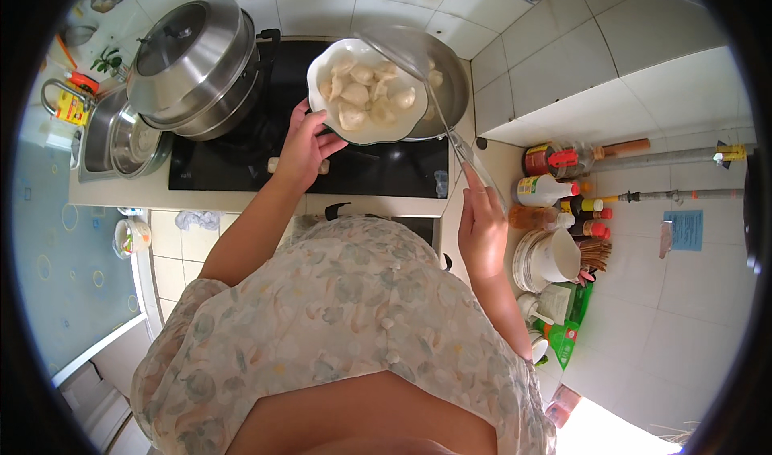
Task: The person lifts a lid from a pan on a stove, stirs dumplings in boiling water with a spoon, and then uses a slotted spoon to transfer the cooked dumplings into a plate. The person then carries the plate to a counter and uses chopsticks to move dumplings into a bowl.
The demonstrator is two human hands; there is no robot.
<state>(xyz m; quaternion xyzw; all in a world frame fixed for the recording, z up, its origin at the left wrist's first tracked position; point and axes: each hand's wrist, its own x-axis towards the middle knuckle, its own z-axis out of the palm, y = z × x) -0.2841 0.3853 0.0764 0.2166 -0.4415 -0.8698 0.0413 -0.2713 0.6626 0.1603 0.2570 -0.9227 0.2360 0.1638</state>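
My left hand (306, 144) grips the lower left rim of a white scalloped bowl (398, 128). Several pale boiled dumplings (354, 93) lie in it. The bowl is held over the black cooktop (289, 51) and covers the left part of a metal pan (453, 75). In the pan, a few more dumplings (435, 79) show in cloudy liquid. My right hand (484, 229) is closed around the handle of a metal skimmer ladle (401, 48). Its head is tilted above the bowl's upper right rim, and I cannot see whether anything lies in it.
A lidded steel steamer pot (199, 69) stands on the left of the cooktop. Beyond it is a sink (96, 132) with a metal basin (136, 144). Seasoning bottles (543, 191), stacked plates (526, 262) and chopsticks (594, 256) line the right counter by the tiled wall.
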